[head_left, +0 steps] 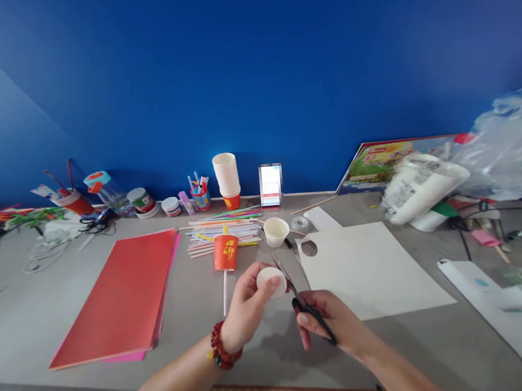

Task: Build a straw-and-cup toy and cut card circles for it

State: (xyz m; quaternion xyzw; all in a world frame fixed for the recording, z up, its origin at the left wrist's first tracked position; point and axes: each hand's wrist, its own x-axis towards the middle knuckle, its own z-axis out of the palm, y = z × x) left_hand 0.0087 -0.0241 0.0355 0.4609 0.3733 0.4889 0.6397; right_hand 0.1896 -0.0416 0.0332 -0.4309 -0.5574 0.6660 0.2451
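Note:
My left hand pinches a small round white paper disc between thumb and fingers, low over the table. Black-handled scissors are in my right hand, their blades slightly parted and pointing up and left beside the disc's right edge. A large white sheet with a round hole near its top left corner lies to the right. Behind my left hand a red paper cup rests upside down with a straw coming out below it. A white paper cup stands beyond the disc.
Red and pink sheets lie at the left, and loose straws behind the red cup. Stacked cups, a phone and jars line the blue wall. Plastic-wrapped rolls and clutter fill the right.

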